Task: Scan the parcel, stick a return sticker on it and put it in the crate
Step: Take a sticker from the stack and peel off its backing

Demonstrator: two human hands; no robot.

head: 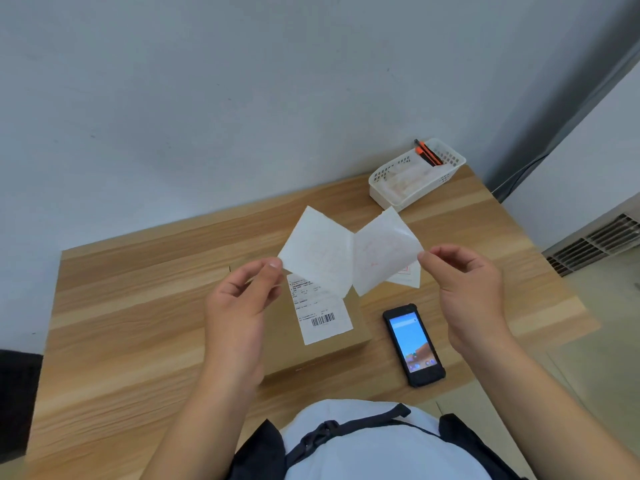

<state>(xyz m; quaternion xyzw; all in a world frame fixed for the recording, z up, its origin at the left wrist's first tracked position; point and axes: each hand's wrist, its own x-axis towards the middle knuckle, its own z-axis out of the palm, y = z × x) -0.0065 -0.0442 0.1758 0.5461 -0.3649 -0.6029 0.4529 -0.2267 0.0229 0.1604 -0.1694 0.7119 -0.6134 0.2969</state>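
The step in hand appears to be the sticker stage: both hands are raised above the counter [138,323], holding a strip of two white sheets [349,258] joined along a centre fold, faint red print showing through. The left hand [239,306] pinches the strip's left lower corner between thumb and fingers [273,266]; the right hand [467,285] pinches the right corner likewise, its other fingers curled. Both forearms reach forward, palms turned inward. The parcel [311,344], a flat brown carton bearing a white barcode label [322,313], lies on the counter directly beneath the strip. A handheld scanner [414,344], screen lit, rests just right of it. A white basket [415,174] stands at the far corner. No crate is visible. The next move likely calls for separating one sticker and pressing it flat onto the carton, clear of the barcode.
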